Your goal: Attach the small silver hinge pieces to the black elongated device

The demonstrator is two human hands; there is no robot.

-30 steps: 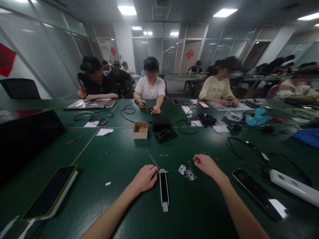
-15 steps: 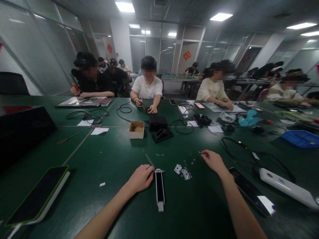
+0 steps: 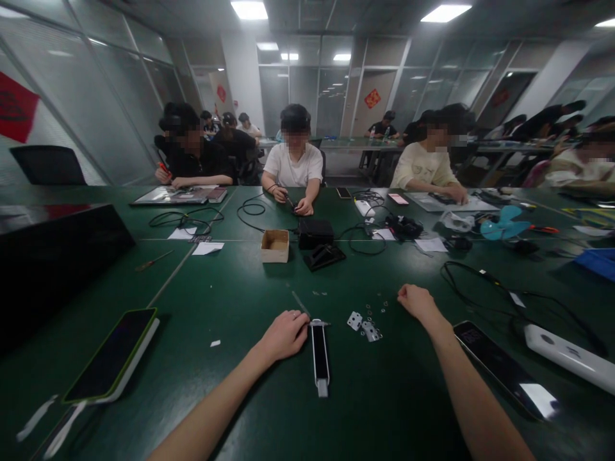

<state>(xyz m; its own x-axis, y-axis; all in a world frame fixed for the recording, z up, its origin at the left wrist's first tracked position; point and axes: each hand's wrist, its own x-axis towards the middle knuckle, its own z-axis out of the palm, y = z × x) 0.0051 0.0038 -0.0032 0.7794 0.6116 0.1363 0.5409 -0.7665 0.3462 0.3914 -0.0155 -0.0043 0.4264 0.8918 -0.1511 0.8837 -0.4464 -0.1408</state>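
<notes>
Your left hand (image 3: 284, 335): the fingertips (image 3: 303, 324) are curled against the top end of the bar (image 3: 319, 356), at its thin cross-pin. The thumb is hidden, so it cannot be told whether you grip the pin or only touch it. The bar lies flat on the table (image 3: 230, 288), black with a pale tip, its length running toward you. The hand and the bar stand as they did a second ago.

Your right hand (image 3: 417, 301): the fingers are clenched into a loose fist with the knuckles up, resting on the table. Whether a small part sits inside cannot be told. A second ago this hand lay just beside the hinge plates (image 3: 364, 325); it has since drawn off to the right and closed further. The washers (image 3: 375, 309) lie scattered between the fist and the plates.

Outward on the right lie a phone (image 3: 500, 370), a white device (image 3: 569, 358) and a black cable (image 3: 480, 282). On the left lies a tablet (image 3: 111, 356) in a green case. Beyond, at mid-table, stand a cardboard box (image 3: 275, 246) and a black box (image 3: 314, 233). Other people work along the far edge.
</notes>
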